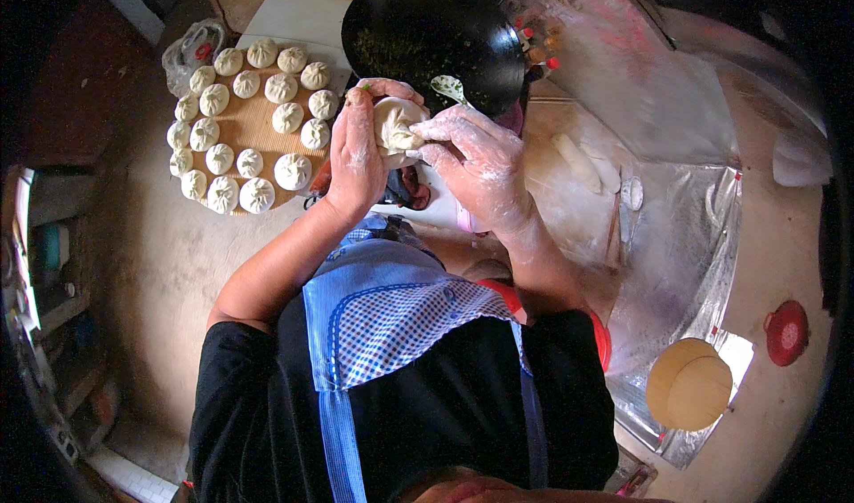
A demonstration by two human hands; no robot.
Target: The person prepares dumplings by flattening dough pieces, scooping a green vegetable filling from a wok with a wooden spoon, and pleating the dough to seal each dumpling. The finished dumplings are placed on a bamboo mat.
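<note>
A pale bun of dough [397, 124] with folds gathered on its right side is held between my two floury hands. My left hand [359, 144] cups it from the left, its fingers wrapped around the far side. The fingertips and thumb of my right hand [475, 163] pinch the pleated edge of the dough. Just beyond, a large black wok [427, 36] holds bits of chopped green filling. A patterned spoon [448, 87] rests in the wok, its handle hidden behind my right hand. The bun's underside is out of sight.
Several pleated buns [281, 88] sit on a round slatted tray [257, 119] at the left, beside a clear plastic bag [193, 53]. At the right, dough rolls [577, 163] lie on a floury board near a spoon [631, 193]. Red-capped bottles [544, 56] stand beside the wok.
</note>
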